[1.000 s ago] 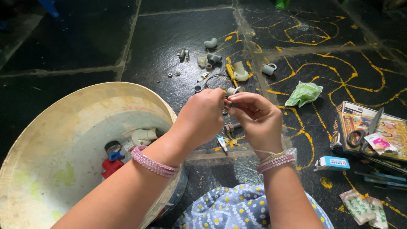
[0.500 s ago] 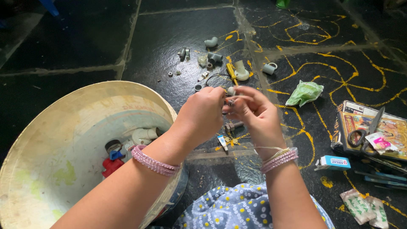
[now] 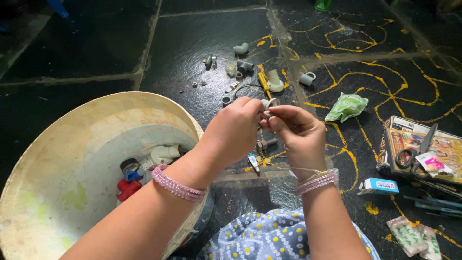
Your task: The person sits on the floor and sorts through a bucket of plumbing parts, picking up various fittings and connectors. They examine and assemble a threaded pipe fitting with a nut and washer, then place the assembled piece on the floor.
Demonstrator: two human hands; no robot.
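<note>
Both hands raised: left hand (image 3: 236,127) fingers pinch small grey pipe fitting (image 3: 269,103) steady, right hand (image 3: 298,132) fingers pinch its end.

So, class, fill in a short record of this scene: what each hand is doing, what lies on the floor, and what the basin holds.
left hand: pinches a small grey pipe fitting
right hand: fingertips on the same fitting
floor: dark stone, yellow lines, scattered grey fittings, green bag
basin: holds white elbow pipe, red part
box: scissors on top
</note>
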